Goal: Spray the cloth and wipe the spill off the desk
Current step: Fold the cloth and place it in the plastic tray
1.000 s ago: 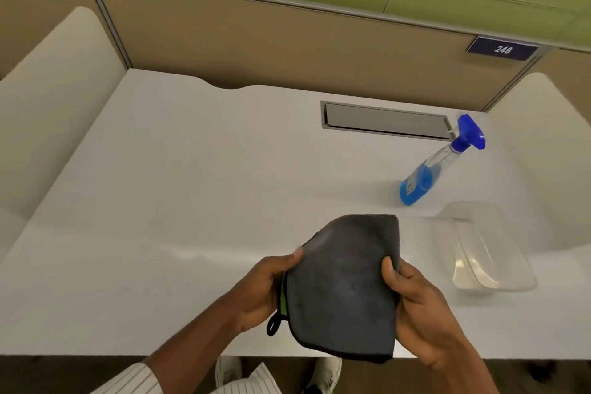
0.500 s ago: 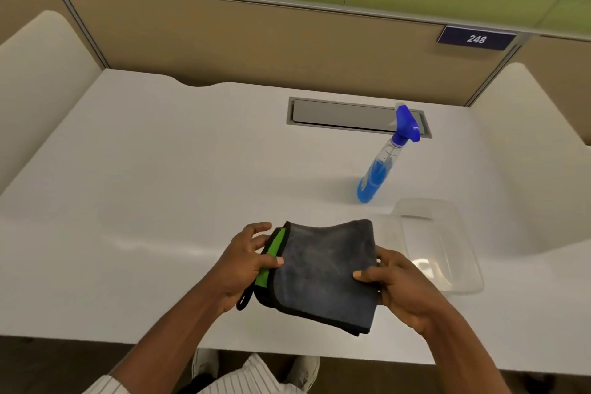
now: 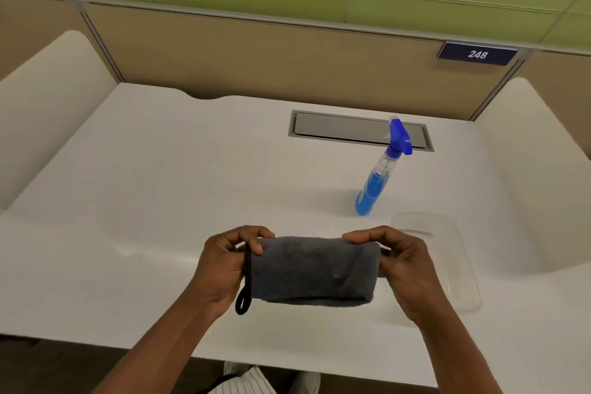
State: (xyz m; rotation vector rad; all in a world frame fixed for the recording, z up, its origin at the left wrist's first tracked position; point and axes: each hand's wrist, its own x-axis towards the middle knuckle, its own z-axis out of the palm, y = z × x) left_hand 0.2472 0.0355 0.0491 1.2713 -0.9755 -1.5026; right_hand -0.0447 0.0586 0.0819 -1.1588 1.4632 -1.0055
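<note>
Seemingly aloft, cloth (image 3: 311,269) between both hands (image 3: 220,269) (image 3: 406,272).

A: From where does the camera look?
B: From the person's head, forward and down onto the white desk (image 3: 160,201). The lens is wide, so straight edges bend.
A: How near is it?
B: Near: the left hand (image 3: 220,269) and the right hand (image 3: 406,275), holding the cloth (image 3: 313,269) between them, fill the lower middle. The partition (image 3: 256,57) closes the far side.
</note>
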